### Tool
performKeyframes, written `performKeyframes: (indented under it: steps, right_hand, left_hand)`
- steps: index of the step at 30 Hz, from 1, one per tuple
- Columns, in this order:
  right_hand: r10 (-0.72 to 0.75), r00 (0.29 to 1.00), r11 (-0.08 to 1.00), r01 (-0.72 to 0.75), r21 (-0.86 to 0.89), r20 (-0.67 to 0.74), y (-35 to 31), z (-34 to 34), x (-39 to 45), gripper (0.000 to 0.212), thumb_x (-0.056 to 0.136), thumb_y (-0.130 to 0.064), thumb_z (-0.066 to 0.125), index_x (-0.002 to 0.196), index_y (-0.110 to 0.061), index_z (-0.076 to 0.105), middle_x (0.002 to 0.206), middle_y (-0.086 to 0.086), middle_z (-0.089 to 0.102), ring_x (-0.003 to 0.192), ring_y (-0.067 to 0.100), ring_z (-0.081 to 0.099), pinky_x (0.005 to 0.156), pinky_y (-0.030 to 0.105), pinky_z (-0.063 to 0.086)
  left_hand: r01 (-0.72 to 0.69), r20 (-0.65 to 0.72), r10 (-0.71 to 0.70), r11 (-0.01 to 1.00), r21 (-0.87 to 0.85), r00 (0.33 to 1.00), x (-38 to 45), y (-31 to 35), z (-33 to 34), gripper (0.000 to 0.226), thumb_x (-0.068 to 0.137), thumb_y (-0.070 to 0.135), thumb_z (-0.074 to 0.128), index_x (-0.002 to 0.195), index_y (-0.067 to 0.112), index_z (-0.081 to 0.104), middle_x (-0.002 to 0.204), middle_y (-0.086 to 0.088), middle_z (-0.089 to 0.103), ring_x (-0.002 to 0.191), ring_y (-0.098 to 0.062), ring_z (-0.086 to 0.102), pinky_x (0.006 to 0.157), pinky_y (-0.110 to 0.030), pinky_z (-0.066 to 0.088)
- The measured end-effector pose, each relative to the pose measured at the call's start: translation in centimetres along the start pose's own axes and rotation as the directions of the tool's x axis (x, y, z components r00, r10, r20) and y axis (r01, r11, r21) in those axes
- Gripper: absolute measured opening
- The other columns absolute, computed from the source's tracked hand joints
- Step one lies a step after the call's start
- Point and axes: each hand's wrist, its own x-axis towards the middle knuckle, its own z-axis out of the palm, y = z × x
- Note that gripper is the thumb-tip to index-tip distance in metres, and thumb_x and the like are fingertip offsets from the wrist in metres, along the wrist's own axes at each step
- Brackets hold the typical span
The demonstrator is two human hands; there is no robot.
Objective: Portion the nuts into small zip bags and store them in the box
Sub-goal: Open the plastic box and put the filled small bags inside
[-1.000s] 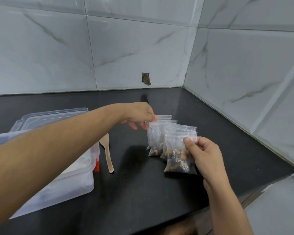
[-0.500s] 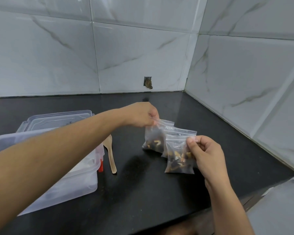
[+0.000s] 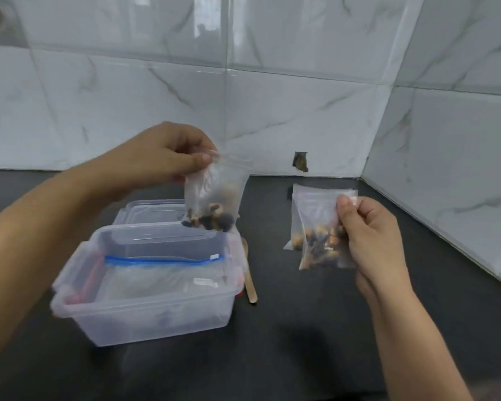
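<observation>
The left hand (image 3: 168,153) pinches the top edge of a small zip bag of nuts (image 3: 213,198) between thumb and fingers, so the bag hangs just above the far rim of the clear plastic box (image 3: 145,311), which stands open on the dark worktop (image 3: 301,342). Inside the box lies a large bag with a blue zip strip (image 3: 162,260). To the right of the box, well apart from it, the right hand (image 3: 370,235) grips two more small bags of nuts (image 3: 315,227) by their upper right corners, holding them up off the worktop, one bag overlapping the other. The box's lid (image 3: 148,209) lies flat just behind the box, and a wooden spoon (image 3: 249,279) rests against the box's right side.
</observation>
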Motion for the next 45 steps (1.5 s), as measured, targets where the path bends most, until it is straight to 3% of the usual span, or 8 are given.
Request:
performKeyframes:
  steps: [7, 15, 21, 28, 33, 39, 42, 45]
  right_hand:
    - [0.026, 0.971, 0.995, -0.048, 0.086, 0.237, -3.9, 7.7, -0.6, 0.028, 0.097, -0.022, 0.052, 0.072, -0.009, 0.053, 0.06, 0.007, 0.048, 0.047, 0.01, 0.048, 0.04, 0.015, 0.04]
    - [-0.099, 0.943, 0.866, 0.239, -0.439, 0.317, -3.4, 13.1, -1.8, 0.018, 0.096, -0.028, 0.047, 0.083, -0.018, 0.054, 0.07, -0.003, 0.059, 0.067, 0.012, 0.055, 0.06, 0.026, 0.035]
    - [0.009, 0.884, 0.681, 0.337, -0.65, 0.467, -2.6, 14.8, -3.1, 0.019, 0.096, -0.02, 0.042, 0.098, -0.01, 0.058, 0.091, 0.003, 0.063, 0.085, 0.023, 0.059, 0.07, 0.031, 0.043]
    - [0.046, 0.675, 0.271, 0.701, -0.66, 0.736, -3.3, 15.1, -2.8, 0.013, 0.093, -0.019, 0.052, 0.082, -0.012, 0.052, 0.078, 0.004, 0.058, 0.071, 0.025, 0.052, 0.054, 0.03, 0.034]
    - [0.03, 0.571, 0.021, 0.82, -0.572, 0.82, -4.4, 14.6, -1.6, 0.036, 0.083, 0.004, 0.052, 0.108, -0.019, 0.063, 0.097, 0.001, 0.066, 0.092, 0.023, 0.061, 0.06, 0.029, 0.034]
    - [0.031, 0.555, -0.109, 0.829, -0.549, 0.831, -3.9, 14.9, -1.9, 0.017, 0.08, 0.001, 0.051, 0.075, -0.015, 0.055, 0.075, -0.001, 0.044, 0.074, 0.02, 0.037, 0.054, 0.03, 0.02]
    - [0.009, 0.572, -0.111, 0.816, -0.567, 0.82, -4.0, 15.1, -2.5, 0.033, 0.072, 0.006, 0.054, 0.059, -0.016, 0.033, 0.062, -0.002, 0.035, 0.058, 0.016, 0.028, 0.05, 0.027, 0.012]
    - [-0.102, 0.582, -0.073, 0.804, -0.59, 0.807, -4.5, 14.9, -2.8, 0.031, 0.07, 0.012, 0.051, 0.069, -0.02, 0.049, 0.062, -0.005, 0.042, 0.054, 0.016, 0.035, 0.055, 0.027, 0.018]
  left_hand:
    - [0.164, 0.014, -0.163, 0.984, -0.074, 0.987, -3.9, -4.1, -3.2, 0.014, 0.093, 0.01, 0.053, 0.094, 0.014, 0.067, 0.077, -0.002, 0.065, 0.064, -0.003, 0.061, 0.056, -0.016, 0.051]
    - [0.352, 0.102, -0.348, 0.936, -0.019, 0.932, -6.4, -6.5, -3.0, 0.014, 0.094, 0.011, 0.052, 0.086, 0.015, 0.062, 0.069, 0.004, 0.057, 0.053, 0.002, 0.055, 0.049, -0.014, 0.046]
    - [0.244, 0.132, -0.307, 0.903, 0.354, 0.943, -6.8, -6.9, -1.7, 0.014, 0.094, 0.02, 0.051, 0.082, 0.02, 0.057, 0.077, 0.006, 0.059, 0.076, -0.016, 0.057, 0.072, -0.03, 0.05]
    - [-0.029, 0.086, -0.107, 0.448, 0.893, 0.991, -6.5, -6.9, -0.4, 0.023, 0.091, 0.016, 0.05, 0.099, 0.033, 0.063, 0.107, 0.008, 0.054, 0.099, -0.019, 0.051, 0.069, -0.029, 0.033]
    - [-0.085, 0.128, -0.136, 0.28, 0.956, 0.982, -6.8, -7.3, 0.4, 0.029, 0.079, -0.007, 0.049, 0.082, 0.021, 0.056, 0.086, 0.003, 0.058, 0.075, -0.02, 0.052, 0.049, -0.026, 0.021]
    - [-0.07, 0.121, -0.184, 0.264, 0.962, 0.975, -7.1, -7.1, 1.4, 0.028, 0.081, -0.007, 0.05, 0.072, 0.016, 0.036, 0.063, 0.002, 0.032, 0.069, -0.025, 0.049, 0.056, -0.03, 0.034]
    - [-0.028, 0.085, -0.163, 0.327, 0.945, 0.983, -7.1, -7.0, 1.0, 0.02, 0.084, -0.004, 0.052, 0.083, 0.014, 0.045, 0.079, 0.001, 0.05, 0.08, -0.024, 0.056, 0.058, -0.031, 0.036]
    - [-0.005, 0.043, -0.088, 0.397, 0.918, 0.995, -7.4, -7.1, 0.2, 0.03, 0.084, 0.001, 0.057, 0.105, 0.022, 0.057, 0.102, 0.003, 0.061, 0.089, -0.021, 0.061, 0.058, -0.031, 0.041]
